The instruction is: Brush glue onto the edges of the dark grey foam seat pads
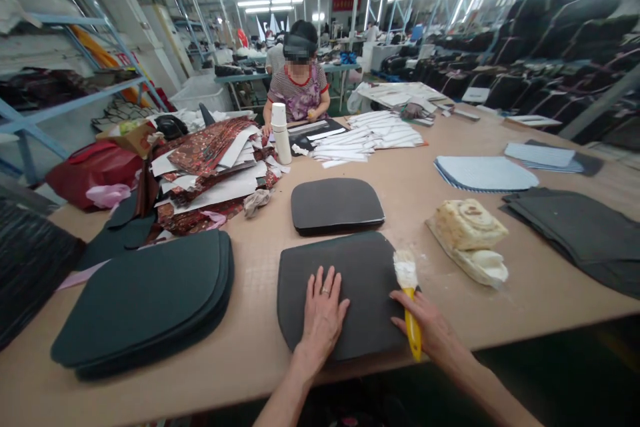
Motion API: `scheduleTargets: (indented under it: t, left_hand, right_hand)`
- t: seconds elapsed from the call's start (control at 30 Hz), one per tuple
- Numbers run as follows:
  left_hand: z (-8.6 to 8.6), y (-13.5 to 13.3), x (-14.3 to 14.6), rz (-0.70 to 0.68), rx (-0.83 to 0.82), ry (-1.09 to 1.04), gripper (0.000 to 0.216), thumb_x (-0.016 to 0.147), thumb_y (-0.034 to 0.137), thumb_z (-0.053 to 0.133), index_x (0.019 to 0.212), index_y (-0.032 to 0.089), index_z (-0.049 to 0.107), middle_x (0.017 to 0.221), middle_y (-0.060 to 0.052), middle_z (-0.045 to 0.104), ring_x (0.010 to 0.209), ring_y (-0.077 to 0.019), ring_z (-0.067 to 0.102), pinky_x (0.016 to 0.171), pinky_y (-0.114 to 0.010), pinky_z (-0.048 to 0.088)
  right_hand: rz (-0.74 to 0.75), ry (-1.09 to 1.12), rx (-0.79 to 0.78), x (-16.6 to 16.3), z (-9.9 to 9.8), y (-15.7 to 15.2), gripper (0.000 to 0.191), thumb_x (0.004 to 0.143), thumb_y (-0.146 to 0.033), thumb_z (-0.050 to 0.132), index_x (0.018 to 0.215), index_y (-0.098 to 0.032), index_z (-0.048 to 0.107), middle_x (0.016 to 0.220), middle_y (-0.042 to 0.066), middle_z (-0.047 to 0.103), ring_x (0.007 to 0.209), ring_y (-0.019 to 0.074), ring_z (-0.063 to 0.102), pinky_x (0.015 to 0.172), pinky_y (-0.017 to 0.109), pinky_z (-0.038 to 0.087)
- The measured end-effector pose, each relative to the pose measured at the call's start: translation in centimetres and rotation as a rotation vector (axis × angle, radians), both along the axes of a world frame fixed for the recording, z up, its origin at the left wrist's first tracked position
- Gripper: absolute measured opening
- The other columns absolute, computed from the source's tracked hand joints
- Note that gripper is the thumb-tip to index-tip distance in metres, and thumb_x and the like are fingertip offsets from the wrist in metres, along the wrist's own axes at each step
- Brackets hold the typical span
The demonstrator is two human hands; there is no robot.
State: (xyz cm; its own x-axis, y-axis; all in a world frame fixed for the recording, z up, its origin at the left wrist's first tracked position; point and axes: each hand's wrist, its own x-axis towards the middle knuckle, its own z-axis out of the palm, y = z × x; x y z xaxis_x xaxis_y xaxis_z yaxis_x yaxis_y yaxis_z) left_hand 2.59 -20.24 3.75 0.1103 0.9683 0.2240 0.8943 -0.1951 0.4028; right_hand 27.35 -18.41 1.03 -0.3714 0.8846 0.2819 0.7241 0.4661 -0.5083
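Observation:
My left hand point(323, 310) lies flat, fingers spread, on a dark grey rounded pad point(360, 273) at the near edge of the table. My right hand point(433, 330) grips the yellow handle of a brush point(409, 293), whose pale bristles rest at the pad's right edge. A second dark pad point(336, 205) lies just beyond the first.
A stack of dark pads point(145, 297) sits at my left, a glue-caked container point(470, 233) at my right. Grey sheets point(575, 227), pale sheets point(483, 173), patterned and white pieces point(210, 167) and a white bottle point(281, 133) lie further out. A person point(299, 83) works across the table point(525, 293).

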Motion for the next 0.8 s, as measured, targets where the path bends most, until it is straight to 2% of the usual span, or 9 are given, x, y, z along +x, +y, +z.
scheduleTargets:
  t: [0.1, 0.17, 0.3, 0.4, 0.5, 0.67, 0.73, 0.8]
  left_hand:
    - [-0.6, -0.9, 0.2, 0.007, 0.002, 0.230, 0.050, 0.085, 0.023, 0.049, 0.134, 0.018, 0.042, 0.144, -0.009, 0.039, 0.133, -0.0311, 0.032, 0.105, -0.053, 0.036]
    - [-1.0, -1.2, 0.2, 0.011, 0.037, 0.320, 0.051, 0.085, 0.023, 0.047, 0.135, 0.018, 0.040, 0.145, -0.009, 0.038, 0.134, -0.0308, 0.032, 0.105, -0.052, 0.036]
    - [-1.4, -0.7, -0.1, -0.008, 0.131, 0.439, 0.053, 0.085, 0.024, 0.046, 0.137, 0.018, 0.038, 0.144, -0.009, 0.038, 0.133, -0.0309, 0.033, 0.103, -0.050, 0.035]
    - [-1.4, -0.2, -0.3, -0.040, 0.186, 0.519, 0.054, 0.084, 0.024, 0.047, 0.136, 0.017, 0.039, 0.143, -0.009, 0.039, 0.132, -0.0309, 0.034, 0.104, -0.049, 0.032]
    - [-1.2, 0.1, -0.4, -0.050, 0.212, 0.562, 0.053, 0.084, 0.024, 0.048, 0.135, 0.015, 0.040, 0.143, -0.009, 0.041, 0.132, -0.0304, 0.034, 0.105, -0.048, 0.028]
    - [-0.8, 0.1, -0.2, -0.034, 0.174, 0.582, 0.055, 0.084, 0.024, 0.048, 0.137, 0.017, 0.037, 0.144, -0.006, 0.039, 0.134, -0.0283, 0.030, 0.106, -0.045, 0.026]
    - [-0.4, -0.1, -0.1, -0.029, 0.133, 0.581, 0.058, 0.084, 0.024, 0.048, 0.139, 0.016, 0.033, 0.145, -0.005, 0.037, 0.135, -0.0275, 0.028, 0.106, -0.045, 0.027]
    - [0.2, -0.4, 0.0, -0.021, 0.074, 0.551, 0.061, 0.084, 0.024, 0.048, 0.141, 0.014, 0.028, 0.146, -0.005, 0.036, 0.135, -0.0267, 0.028, 0.105, -0.045, 0.030]
  right_hand:
    - [-0.029, 0.060, 0.027, -1.2, 0.5, -0.2, 0.023, 0.084, -0.025, 0.053, 0.106, -0.024, 0.060, 0.101, 0.011, 0.063, 0.091, 0.0251, 0.063, 0.078, 0.040, 0.054]
    - [-0.043, 0.109, 0.035, -3.4, 1.2, 0.4, 0.021, 0.084, -0.020, 0.052, 0.103, -0.025, 0.060, 0.111, 0.011, 0.062, 0.101, 0.0262, 0.060, 0.084, 0.043, 0.052]
    - [0.088, 0.212, -0.052, -9.0, 2.3, 2.9, 0.023, 0.082, -0.010, 0.051, 0.099, -0.023, 0.059, 0.118, 0.009, 0.060, 0.112, 0.0237, 0.054, 0.091, 0.040, 0.050]
    - [0.171, 0.225, -0.091, -10.8, 2.2, 5.1, 0.020, 0.085, -0.010, 0.049, 0.097, -0.022, 0.059, 0.115, 0.008, 0.061, 0.111, 0.0211, 0.054, 0.090, 0.038, 0.050]
    - [0.142, 0.183, -0.046, -8.9, 1.0, 6.8, 0.019, 0.086, -0.010, 0.048, 0.097, -0.022, 0.058, 0.116, 0.007, 0.060, 0.111, 0.0211, 0.054, 0.091, 0.038, 0.049]
    - [-0.148, 0.147, 0.122, -3.1, -0.7, 8.8, 0.013, 0.089, -0.022, 0.047, 0.095, -0.019, 0.058, 0.112, 0.015, 0.061, 0.102, 0.0279, 0.058, 0.080, 0.047, 0.053]
    - [-0.156, 0.142, 0.157, -2.5, -0.8, 9.1, 0.014, 0.090, -0.024, 0.047, 0.098, -0.018, 0.058, 0.114, 0.017, 0.061, 0.103, 0.0290, 0.058, 0.080, 0.048, 0.053]
    - [-0.084, 0.141, 0.182, -2.9, -0.6, 8.9, 0.013, 0.090, -0.023, 0.048, 0.099, -0.019, 0.057, 0.119, 0.015, 0.059, 0.109, 0.0277, 0.056, 0.083, 0.045, 0.052]
